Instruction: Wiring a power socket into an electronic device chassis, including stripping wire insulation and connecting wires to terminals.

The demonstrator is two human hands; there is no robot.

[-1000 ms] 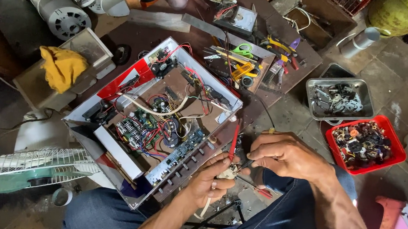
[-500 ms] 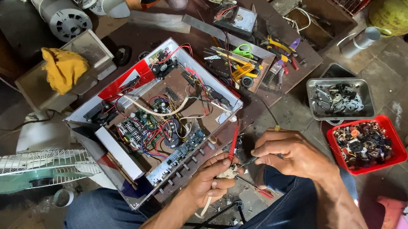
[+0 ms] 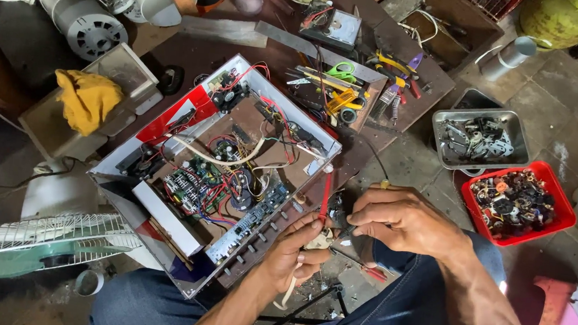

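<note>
hands close in over a small part beside the open amplifier

across the last second the two hands have barely shifted: they stay bunched together at about 5 o'clock from the opened amplifier chassis (image 3: pixel 215 177), and the chassis has not moved on the bench. the left hand (image 3: pixel 295 252) keeps its fingers curled around a small pale component (image 3: pixel 324 239), with a whitish lead (image 3: pixel 288 292) hanging below the palm. the right hand (image 3: pixel 405 220) stays arched over it, fingertips pinched tight on something thin at the part; what exactly it grips is hidden under the knuckles. a red probe-like rod (image 3: pixel 325 198) stands between the hands and the chassis edge, its tip near the left fingers. the only visible change is a slight tightening of the right hand's pose, so the work reads as steady fine handling, not a new step.

at 2 o'clock from the hands sit a metal tray of parts (image 3: pixel 481 138) and a red tray of small parts (image 3: pixel 518 203), side by side. a yellow cloth (image 3: pixel 88 100) lies at 10 o'clock, a fan grille (image 3: pixel 35 246) at 8 o'clock.
</note>
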